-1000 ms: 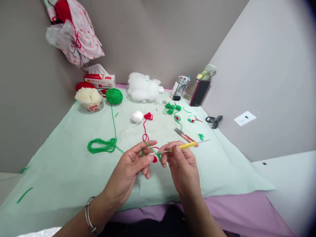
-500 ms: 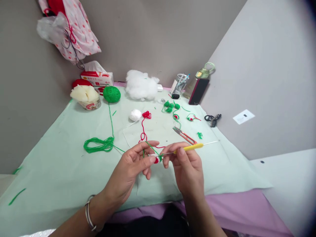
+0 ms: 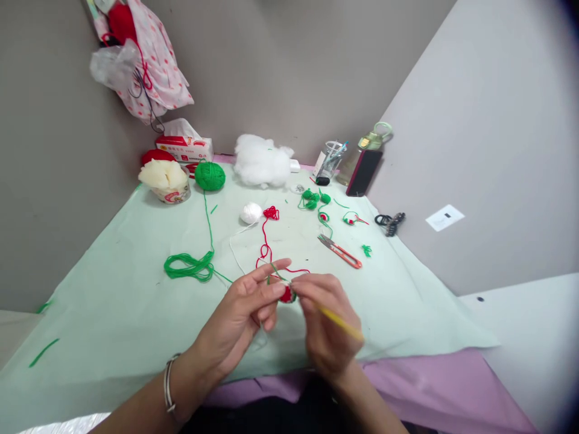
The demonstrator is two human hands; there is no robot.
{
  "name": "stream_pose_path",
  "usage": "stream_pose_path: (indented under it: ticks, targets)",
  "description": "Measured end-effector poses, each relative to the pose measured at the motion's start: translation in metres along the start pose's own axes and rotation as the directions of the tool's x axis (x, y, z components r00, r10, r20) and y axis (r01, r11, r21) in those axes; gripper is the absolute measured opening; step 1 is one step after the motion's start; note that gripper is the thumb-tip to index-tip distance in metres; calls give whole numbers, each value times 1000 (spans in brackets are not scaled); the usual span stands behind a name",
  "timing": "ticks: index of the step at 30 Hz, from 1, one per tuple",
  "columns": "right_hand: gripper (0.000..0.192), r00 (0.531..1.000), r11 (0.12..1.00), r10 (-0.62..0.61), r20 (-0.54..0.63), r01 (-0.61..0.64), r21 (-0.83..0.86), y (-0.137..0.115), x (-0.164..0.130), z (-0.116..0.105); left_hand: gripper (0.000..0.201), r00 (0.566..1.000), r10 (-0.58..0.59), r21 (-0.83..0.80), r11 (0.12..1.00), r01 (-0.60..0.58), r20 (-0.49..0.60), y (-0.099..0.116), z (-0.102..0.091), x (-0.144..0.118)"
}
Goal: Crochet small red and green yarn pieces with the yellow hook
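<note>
My left hand (image 3: 246, 304) pinches a small red and green crochet piece (image 3: 286, 293) between thumb and fingers. Green yarn runs over its index finger. My right hand (image 3: 324, 325) grips a yellow-handled crochet hook (image 3: 340, 322), its tip at the piece and its handle pointing down to the right. Both hands hover above a pale green cloth (image 3: 113, 301). A loose bunch of green yarn (image 3: 189, 266) lies to the left of my left hand, and its strand leads back to a green yarn ball (image 3: 210, 176). Red yarn (image 3: 266, 241) trails from the piece toward the back.
Red-handled snips (image 3: 340, 251) lie beyond my right hand. A small white yarn ball (image 3: 251, 213), white stuffing (image 3: 262, 160), a bowl of pale yarn (image 3: 165, 179), a tissue box (image 3: 184, 147), small green crochet bits (image 3: 314, 199), a pen cup (image 3: 330, 160), a bottle and a dark phone (image 3: 364, 172) stand at the back.
My right hand has turned the hook: its handle pointed up to the right before and now points down to the right. The left hand holds the piece in the same place.
</note>
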State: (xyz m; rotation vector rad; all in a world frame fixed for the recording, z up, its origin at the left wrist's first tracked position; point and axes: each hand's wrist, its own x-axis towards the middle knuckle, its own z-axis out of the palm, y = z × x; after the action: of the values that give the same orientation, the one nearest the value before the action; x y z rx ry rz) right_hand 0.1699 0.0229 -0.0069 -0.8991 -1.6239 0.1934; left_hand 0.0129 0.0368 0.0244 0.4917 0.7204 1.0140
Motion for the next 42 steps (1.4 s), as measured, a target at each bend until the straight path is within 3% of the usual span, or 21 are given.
stream_pose_path:
  ticks: [4,7,9,11,14,15,18,21,26,30,32,35,38,40,42]
  targets:
    - [23,956,890,293,-15,-267,370,-5,16,-1,43,998,54,4,999,-54,26,8,-1,3]
    - [19,944,856,326,46,-315,411,-5,21,4,37,994,94,70,993,-97,46,4,-1,2]
    - [20,956,900,290,45,-289,327,-4,18,7,39,991,136,103,985,-137,19,0,-1,2]
    - [25,983,968,181,29,-183,171,-4,12,8,46,986,168,103,981,-167,-6,-4,0,1]
    - [35,999,997,-38,31,40,-60,-3,6,5,43,997,74,14,997,-74,4,-6,-1,2]
    - [36,998,996,-51,23,52,-71,-3,5,3,40,1000,22,-26,999,-22,10,-4,-2,3]
    - [26,988,982,148,-43,-141,125,-4,11,-1,30,1000,-22,-97,995,22,6,1,-4,6]
    - [19,942,880,336,5,-316,356,-5,18,0,29,997,80,-26,996,-80,0,3,-3,5]
    - [15,899,799,431,78,-420,431,-4,20,5,31,986,164,130,978,-164,14,-1,0,-1]
    - [19,828,640,544,136,-514,572,0,22,5,29,987,158,145,976,-163,43,2,-2,-3]
    - [23,816,599,554,165,-528,602,0,24,3,30,987,157,143,976,-162,46,5,-2,-3]
    - [26,844,647,509,170,-505,571,-4,27,0,29,984,171,163,971,-176,44,6,-3,-3]
    - [25,906,818,406,121,-419,393,-11,25,-5,28,974,224,233,946,-226,36,3,-7,-4]
    - [24,960,936,259,103,-276,220,-13,21,-5,29,962,270,300,916,-266,27,0,-9,-4]
    - [25,993,996,44,113,-52,72,-12,15,-2,31,950,312,338,894,-295,4,-3,-9,-4]
